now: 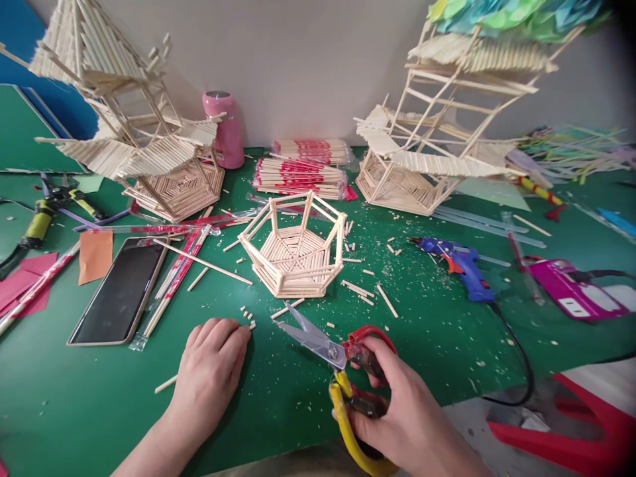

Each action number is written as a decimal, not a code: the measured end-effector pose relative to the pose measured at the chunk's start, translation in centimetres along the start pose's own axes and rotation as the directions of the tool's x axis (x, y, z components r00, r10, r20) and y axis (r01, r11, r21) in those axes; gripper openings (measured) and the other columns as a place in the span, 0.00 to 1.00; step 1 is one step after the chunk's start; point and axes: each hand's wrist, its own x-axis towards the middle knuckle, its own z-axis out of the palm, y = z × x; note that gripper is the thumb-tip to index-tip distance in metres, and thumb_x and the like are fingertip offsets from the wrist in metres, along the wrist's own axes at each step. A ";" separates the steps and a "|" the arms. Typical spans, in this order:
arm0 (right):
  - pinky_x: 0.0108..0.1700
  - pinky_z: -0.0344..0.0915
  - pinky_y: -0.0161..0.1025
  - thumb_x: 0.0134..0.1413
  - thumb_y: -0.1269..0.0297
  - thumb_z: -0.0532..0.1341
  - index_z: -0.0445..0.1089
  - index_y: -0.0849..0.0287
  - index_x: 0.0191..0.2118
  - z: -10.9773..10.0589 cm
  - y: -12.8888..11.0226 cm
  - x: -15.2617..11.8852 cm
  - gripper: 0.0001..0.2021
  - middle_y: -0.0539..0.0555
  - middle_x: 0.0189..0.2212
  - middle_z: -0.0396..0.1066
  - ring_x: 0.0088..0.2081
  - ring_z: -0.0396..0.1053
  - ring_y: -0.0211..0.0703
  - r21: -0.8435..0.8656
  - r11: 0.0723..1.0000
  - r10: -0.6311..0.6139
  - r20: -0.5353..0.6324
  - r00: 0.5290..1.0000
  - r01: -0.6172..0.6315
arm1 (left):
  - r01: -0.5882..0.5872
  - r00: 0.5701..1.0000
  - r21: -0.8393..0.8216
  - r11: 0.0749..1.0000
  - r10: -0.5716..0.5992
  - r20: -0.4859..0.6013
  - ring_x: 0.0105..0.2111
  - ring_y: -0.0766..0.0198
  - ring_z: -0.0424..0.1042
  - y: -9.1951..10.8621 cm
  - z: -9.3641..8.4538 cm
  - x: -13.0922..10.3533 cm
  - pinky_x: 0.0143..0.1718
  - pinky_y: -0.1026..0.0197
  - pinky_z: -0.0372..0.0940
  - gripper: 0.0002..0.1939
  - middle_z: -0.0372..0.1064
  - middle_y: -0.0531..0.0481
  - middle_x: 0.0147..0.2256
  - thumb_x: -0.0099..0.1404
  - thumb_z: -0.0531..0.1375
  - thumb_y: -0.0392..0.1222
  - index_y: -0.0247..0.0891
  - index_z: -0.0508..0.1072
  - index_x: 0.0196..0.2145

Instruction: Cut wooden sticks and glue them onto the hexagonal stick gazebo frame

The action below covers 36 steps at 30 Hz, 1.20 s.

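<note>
My right hand (397,404) holds scissors (330,351) with one red and one yellow handle, their blades partly apart and pointing up-left. My left hand (213,364) rests on the green table with its fingers curled over a thin wooden stick (165,384), whose end sticks out at the left. A short stick end shows at the fingertips, and a few small cut pieces (246,313) lie just beyond them. Past the scissors stands a small polygonal stick frame (298,255) with a woven-looking base and an open railing.
Two tall stick pavilions (163,159) (432,162) stand at the back, with wrapped stick bundles (301,177) and a pink bottle (223,129) between them. A phone (119,291) lies left. A blue glue gun (460,265) with its cord lies right, near a magenta device (576,288).
</note>
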 end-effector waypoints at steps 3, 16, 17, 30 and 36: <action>0.34 0.71 0.40 0.36 0.62 0.62 0.61 0.56 0.42 0.1 0.1 0.0 0.22 0.54 0.33 0.70 0.31 0.71 0.44 -0.008 1.000 -0.006 -0.019 1.000 0.006 | -0.016 0.999 -0.028 0.999 0.016 -0.033 0.30 0.60 0.66 0.0 0.1 0.2 0.31 0.58 0.61 0.10 0.69 0.46 0.31 0.66 0.50 0.34 0.37 0.71 0.32; 0.30 0.71 0.36 0.36 0.62 0.62 0.62 0.54 0.42 0.6 1.0 -0.1 0.22 0.52 0.32 0.70 0.29 0.70 0.42 -0.044 0.996 -0.083 -0.087 0.993 0.080 | -0.003 0.999 -0.150 0.989 -0.004 -0.047 0.29 0.61 0.64 -0.1 0.2 0.4 0.30 0.57 0.64 0.07 0.65 0.45 0.30 0.64 0.53 0.32 0.34 0.70 0.32; 0.30 0.71 0.36 0.36 0.62 0.62 0.62 0.54 0.43 0.6 1.1 -0.1 0.22 0.52 0.33 0.70 0.29 0.70 0.43 -0.043 0.996 -0.081 -0.085 0.993 0.078 | -0.003 0.999 -0.154 0.988 -0.005 -0.049 0.29 0.60 0.64 -0.1 0.2 0.4 0.30 0.57 0.64 0.07 0.64 0.45 0.30 0.64 0.53 0.32 0.33 0.70 0.31; 0.33 0.72 0.38 0.35 0.63 0.62 0.62 0.56 0.42 0.2 0.2 -0.1 0.21 0.53 0.33 0.71 0.31 0.72 0.44 -0.024 1.000 -0.021 -0.053 0.998 0.020 | -0.011 0.998 -0.127 0.992 0.003 -0.065 0.28 0.60 0.64 0.1 -0.1 0.9 0.28 0.58 0.65 0.08 0.64 0.44 0.30 0.64 0.53 0.33 0.34 0.71 0.30; 0.34 0.71 0.39 0.34 0.63 0.61 0.63 0.56 0.42 0.1 -0.2 -0.1 0.22 0.54 0.34 0.71 0.33 0.72 0.46 -0.008 1.000 0.012 -0.051 0.999 -0.013 | -0.021 0.998 -0.099 0.995 0.015 -0.055 0.28 0.60 0.65 0.0 -0.2 0.8 0.27 0.58 0.64 0.08 0.65 0.44 0.29 0.64 0.52 0.33 0.33 0.71 0.31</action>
